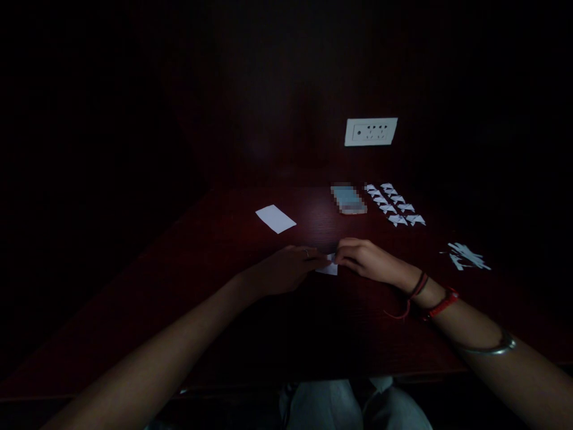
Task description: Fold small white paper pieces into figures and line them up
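Observation:
A small piece of white paper (329, 268) is on the dark red table between my two hands, partly covered by them. My left hand (293, 267), a ring on one finger, reaches in from the left with its fingers together and their tips on the paper. From the other side my right hand (364, 258) pinches the paper's upper right edge, fingers curled. Whether the paper is folded there is hard to see. Past my left hand lies a flat white sheet (276, 219).
Several folded white paper pieces (397, 206) stand in two rows at the back right, beside a blurred phone-like object (348, 199). Thin paper strips (469, 256) are heaped at the right. A white socket plate (370, 132) is on the wall behind the table (215, 239).

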### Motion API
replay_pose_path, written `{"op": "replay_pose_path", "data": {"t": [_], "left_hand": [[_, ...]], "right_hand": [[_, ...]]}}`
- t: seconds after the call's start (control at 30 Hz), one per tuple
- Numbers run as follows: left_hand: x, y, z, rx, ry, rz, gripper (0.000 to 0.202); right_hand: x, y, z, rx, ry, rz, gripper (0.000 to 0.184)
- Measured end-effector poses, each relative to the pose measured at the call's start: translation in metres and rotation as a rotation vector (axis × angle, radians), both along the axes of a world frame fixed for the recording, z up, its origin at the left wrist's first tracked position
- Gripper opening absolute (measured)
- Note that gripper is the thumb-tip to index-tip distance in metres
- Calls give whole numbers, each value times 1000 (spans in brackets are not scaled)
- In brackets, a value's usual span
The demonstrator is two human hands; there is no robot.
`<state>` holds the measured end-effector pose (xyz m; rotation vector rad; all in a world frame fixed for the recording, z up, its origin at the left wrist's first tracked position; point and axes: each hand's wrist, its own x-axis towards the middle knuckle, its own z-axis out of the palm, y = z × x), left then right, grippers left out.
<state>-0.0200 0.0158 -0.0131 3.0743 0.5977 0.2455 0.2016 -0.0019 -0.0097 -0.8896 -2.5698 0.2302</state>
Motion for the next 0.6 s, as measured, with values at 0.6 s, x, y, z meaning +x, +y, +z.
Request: {"op": "replay_pose_path", "data": {"t": [0.6], "left_hand": [[4, 0, -4, 51, 40, 44, 46]], "right_hand": [[6, -3, 5, -89, 37, -17, 19]]}}
